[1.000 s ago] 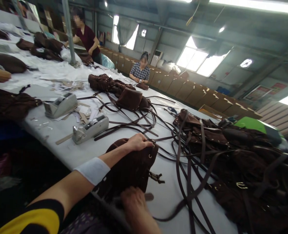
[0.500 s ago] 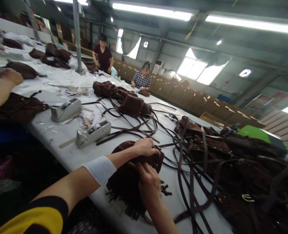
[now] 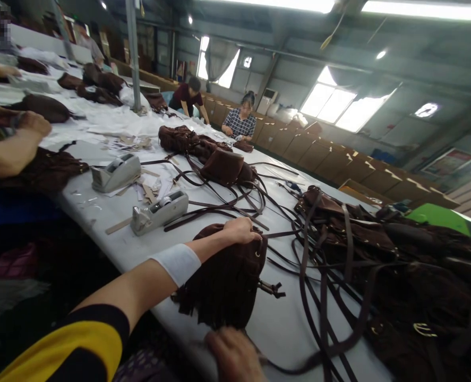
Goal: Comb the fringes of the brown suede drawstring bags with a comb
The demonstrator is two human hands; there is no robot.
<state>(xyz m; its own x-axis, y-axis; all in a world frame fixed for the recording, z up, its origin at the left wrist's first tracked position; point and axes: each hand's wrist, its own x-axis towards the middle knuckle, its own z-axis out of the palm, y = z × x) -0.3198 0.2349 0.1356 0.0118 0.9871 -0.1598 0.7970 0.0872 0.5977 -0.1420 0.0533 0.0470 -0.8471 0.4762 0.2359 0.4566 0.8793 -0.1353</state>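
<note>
A dark brown fringed bag [image 3: 223, 281] stands near the table's front edge, its fringe hanging toward me. My left hand [image 3: 241, 231] is closed on the bag's top rim, its fingertips partly hidden inside. Below the bag, at the table edge, my right hand [image 3: 235, 353] is smeared by motion, apart from the bag body. A brown strap [image 3: 287, 367] runs away from beside it; whether the fingers hold it does not show. A short tasselled cord [image 3: 273, 288] sticks out from the bag's right side.
Two grey tape dispensers [image 3: 159, 211] stand to the left, near paper scraps [image 3: 151, 191]. More brown bags [image 3: 223, 164] lie beyond, and a large heap of bags [image 3: 418, 276] with tangled straps fills the right. A co-worker's hand [image 3: 32, 127] is at far left.
My right hand has come off the bag and moved down toward the table edge. My left hand keeps its grip on the rim. The view has shifted slightly.
</note>
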